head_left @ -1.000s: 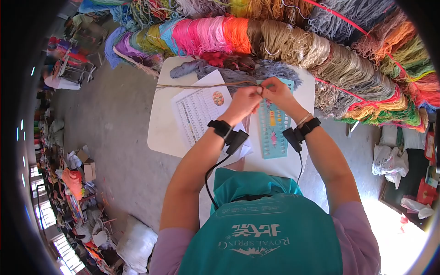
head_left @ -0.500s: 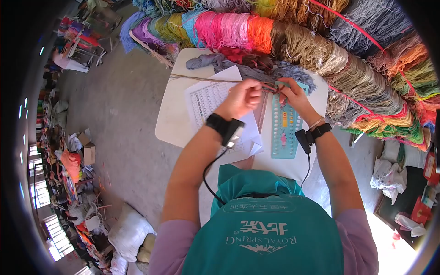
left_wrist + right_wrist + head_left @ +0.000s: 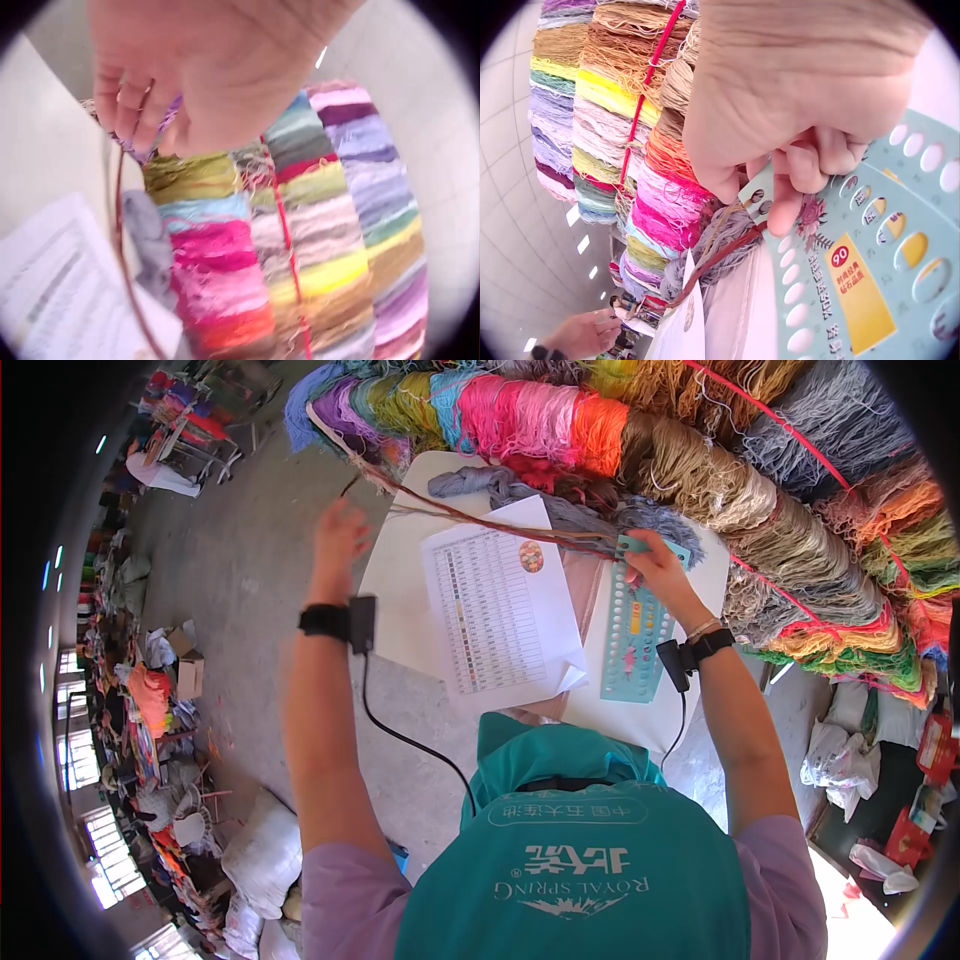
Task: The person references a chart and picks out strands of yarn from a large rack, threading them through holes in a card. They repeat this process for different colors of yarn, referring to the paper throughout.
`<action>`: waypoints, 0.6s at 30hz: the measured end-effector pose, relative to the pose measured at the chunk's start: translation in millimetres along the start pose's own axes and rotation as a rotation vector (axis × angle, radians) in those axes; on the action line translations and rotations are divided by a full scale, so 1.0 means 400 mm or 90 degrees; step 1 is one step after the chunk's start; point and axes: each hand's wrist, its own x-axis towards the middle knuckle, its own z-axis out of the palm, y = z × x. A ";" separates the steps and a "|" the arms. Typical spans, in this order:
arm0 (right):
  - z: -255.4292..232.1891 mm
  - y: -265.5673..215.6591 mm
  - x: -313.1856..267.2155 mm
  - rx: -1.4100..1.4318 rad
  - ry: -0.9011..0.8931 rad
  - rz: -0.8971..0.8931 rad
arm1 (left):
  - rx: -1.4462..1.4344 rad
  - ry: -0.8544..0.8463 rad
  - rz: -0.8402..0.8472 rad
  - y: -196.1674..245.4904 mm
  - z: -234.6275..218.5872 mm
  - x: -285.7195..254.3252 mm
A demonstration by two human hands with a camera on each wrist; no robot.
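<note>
My right hand (image 3: pixel 655 572) pinches the upper end of a teal punched card (image 3: pixel 620 678), printed with flowers and a yellow panel, lying over the table. A reddish-brown thread bundle (image 3: pixel 731 250) comes from the card's end holes, close by the right fingertips. Off the table's left side my left hand (image 3: pixel 342 545) is raised and blurred, its fingers loose and apart. In the left wrist view the thread (image 3: pixel 122 217) runs up to the left fingers and overlaps them. From the card, the strands (image 3: pixel 470 517) stretch leftward across the table's far side.
A printed chart sheet (image 3: pixel 495 610) lies on the white table (image 3: pixel 395 595). Grey yarn (image 3: pixel 470 483) rests at its far edge. Behind rise thick rows of coloured yarn hanks (image 3: pixel 515 420), tied with red cord. White sacks (image 3: pixel 262 855) stand on the floor at left.
My left hand has left the card and swung far out to the left, drawing the reddish-brown thread out long. The right hand has stayed on the card. The head view has shifted slightly.
</note>
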 end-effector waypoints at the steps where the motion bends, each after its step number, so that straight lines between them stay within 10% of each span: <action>1: -0.004 0.002 0.001 0.000 0.001 0.000 | 0.084 -0.064 0.044 -0.031 0.016 -0.033; 6: -0.032 0.010 0.013 -0.023 0.012 -0.006 | 0.369 -0.234 0.454 -0.177 0.137 -0.212; 18: -0.015 0.021 0.005 -0.084 0.036 -0.012 | 0.574 -0.118 0.481 -0.198 0.210 -0.294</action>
